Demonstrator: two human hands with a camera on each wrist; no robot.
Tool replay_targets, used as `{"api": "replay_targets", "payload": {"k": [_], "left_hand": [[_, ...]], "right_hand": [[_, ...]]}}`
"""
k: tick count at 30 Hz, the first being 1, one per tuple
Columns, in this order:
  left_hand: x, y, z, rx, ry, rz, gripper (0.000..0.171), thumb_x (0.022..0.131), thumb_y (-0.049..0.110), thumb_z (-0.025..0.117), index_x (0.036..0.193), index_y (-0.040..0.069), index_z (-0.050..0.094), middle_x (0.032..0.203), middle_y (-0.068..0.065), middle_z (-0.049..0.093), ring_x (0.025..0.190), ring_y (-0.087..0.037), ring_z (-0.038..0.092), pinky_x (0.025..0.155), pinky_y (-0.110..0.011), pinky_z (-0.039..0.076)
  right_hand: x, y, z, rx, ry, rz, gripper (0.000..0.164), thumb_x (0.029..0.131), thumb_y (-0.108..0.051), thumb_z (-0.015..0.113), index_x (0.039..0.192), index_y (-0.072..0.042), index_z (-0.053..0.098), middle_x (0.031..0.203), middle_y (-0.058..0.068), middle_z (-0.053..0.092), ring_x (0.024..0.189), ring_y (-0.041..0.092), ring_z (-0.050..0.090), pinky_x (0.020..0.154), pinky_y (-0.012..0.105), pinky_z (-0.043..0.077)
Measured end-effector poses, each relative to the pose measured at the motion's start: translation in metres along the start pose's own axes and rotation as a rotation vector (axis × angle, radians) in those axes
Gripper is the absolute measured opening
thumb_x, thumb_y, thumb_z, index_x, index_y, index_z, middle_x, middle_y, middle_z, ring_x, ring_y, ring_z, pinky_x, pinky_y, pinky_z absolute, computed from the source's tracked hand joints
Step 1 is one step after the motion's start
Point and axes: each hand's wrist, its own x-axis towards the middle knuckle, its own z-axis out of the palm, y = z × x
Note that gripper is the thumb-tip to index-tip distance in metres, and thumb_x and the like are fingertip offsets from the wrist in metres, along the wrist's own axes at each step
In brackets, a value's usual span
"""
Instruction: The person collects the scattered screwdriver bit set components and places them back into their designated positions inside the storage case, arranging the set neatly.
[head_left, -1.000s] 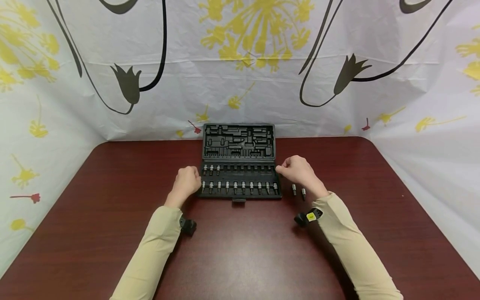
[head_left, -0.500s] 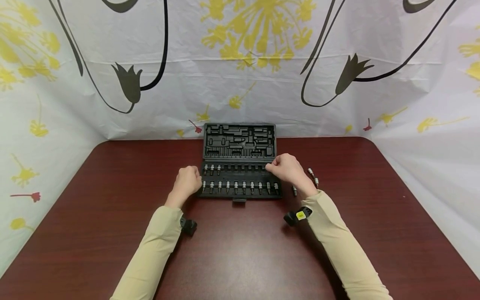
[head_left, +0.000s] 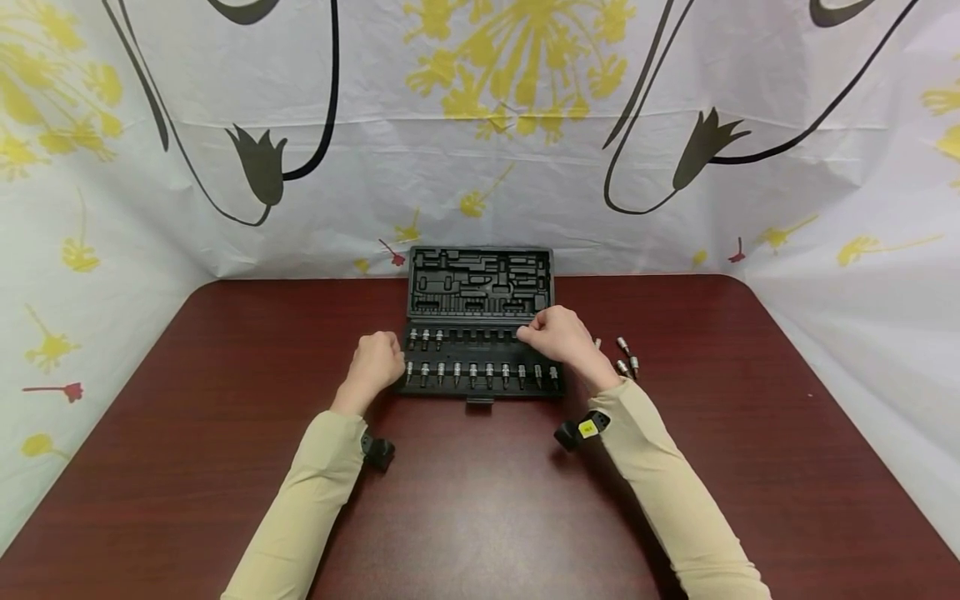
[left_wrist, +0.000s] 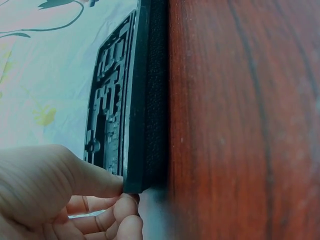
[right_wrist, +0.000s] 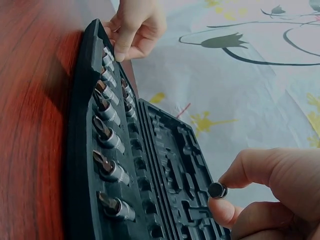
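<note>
A black plastic socket case (head_left: 480,354) lies unfolded on the table. Metal bit sockets fill its front row (head_left: 473,372), and three more sit at the left of the back row (head_left: 426,338). My left hand (head_left: 372,371) pinches the case's left edge; its thumb (left_wrist: 100,182) lies on the rim in the left wrist view. Between thumb and fingertips my right hand (head_left: 562,340) holds a bit socket (right_wrist: 218,190), its dark hex end facing the camera. That hand is over the right part of the back row, where bare slots (right_wrist: 145,182) show.
Several loose bit sockets (head_left: 634,365) lie on the dark red table (head_left: 480,500) right of the case, partly covered by the right wrist. The moulded lid (head_left: 480,283) stands up behind, close to a patterned white cloth (head_left: 337,225).
My right hand, with the bit socket, has moved left from the case's right edge to over the back row. Loose sockets have come into view behind its wrist. The left hand stays put.
</note>
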Motion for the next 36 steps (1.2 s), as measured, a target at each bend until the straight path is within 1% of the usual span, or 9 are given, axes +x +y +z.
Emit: {"api": "replay_targets", "payload": {"k": [1,4,9,18,25,29,36], "left_hand": [[0.0,0.0,0.0,-0.001,-0.001,-0.001,0.024,0.088,0.006,0.055,0.066,0.007,0.047,0.06,-0.006,0.043,0.058,-0.022,0.044,0.057,-0.033,0.036],[0.0,0.0,0.0,-0.001,-0.003,-0.007,0.023,0.088,0.006,0.055,0.066,0.007,0.047,0.061,-0.006,0.044,0.059,-0.023,0.044,0.056,-0.033,0.036],[0.0,0.001,0.0,0.006,-0.007,-0.018,0.022,0.088,0.008,0.056,0.068,0.007,0.049,0.063,-0.007,0.046,0.06,-0.023,0.046,0.056,-0.033,0.037],[0.0,0.001,-0.001,0.006,-0.002,-0.011,0.022,0.088,0.007,0.055,0.067,0.007,0.049,0.063,-0.006,0.046,0.059,-0.022,0.046,0.056,-0.032,0.037],[-0.001,0.0,-0.002,-0.015,-0.011,0.015,0.022,0.089,0.006,0.054,0.068,0.006,0.049,0.064,-0.007,0.048,0.057,-0.021,0.044,0.055,-0.032,0.036],[-0.001,0.0,-0.002,-0.015,-0.011,0.01,0.021,0.089,0.006,0.055,0.068,0.006,0.05,0.065,-0.007,0.049,0.058,-0.022,0.046,0.055,-0.032,0.037],[0.0,-0.001,-0.001,-0.005,0.0,0.005,0.022,0.088,0.006,0.055,0.067,0.006,0.05,0.064,-0.007,0.049,0.059,-0.023,0.047,0.056,-0.033,0.038]], "right_hand": [[0.0,-0.001,0.001,0.001,-0.003,-0.011,0.037,0.085,-0.021,0.055,0.052,-0.016,0.039,0.048,-0.007,0.028,0.046,0.01,0.021,0.05,0.027,0.022],[0.002,-0.002,0.004,0.009,-0.007,-0.026,0.038,0.085,-0.02,0.055,0.052,-0.016,0.037,0.048,-0.007,0.026,0.046,0.01,0.018,0.049,0.025,0.019],[0.005,-0.005,0.007,0.013,-0.01,-0.028,0.039,0.085,-0.02,0.055,0.051,-0.016,0.036,0.048,-0.007,0.025,0.046,0.01,0.017,0.05,0.026,0.019],[0.009,-0.015,0.011,0.017,-0.033,-0.029,0.039,0.086,-0.021,0.055,0.051,-0.016,0.039,0.047,-0.007,0.026,0.045,0.009,0.017,0.048,0.025,0.019],[0.014,-0.02,0.016,0.064,-0.082,-0.002,0.043,0.088,-0.022,0.056,0.051,-0.016,0.036,0.048,-0.006,0.023,0.045,0.009,0.014,0.048,0.025,0.018],[0.018,-0.021,0.019,0.09,-0.087,-0.014,0.042,0.088,-0.02,0.055,0.051,-0.016,0.034,0.048,-0.006,0.022,0.046,0.009,0.014,0.05,0.026,0.02],[0.023,-0.028,0.025,0.182,-0.116,-0.002,0.044,0.09,-0.019,0.055,0.051,-0.015,0.034,0.048,-0.006,0.022,0.044,0.009,0.015,0.051,0.026,0.023]]}}
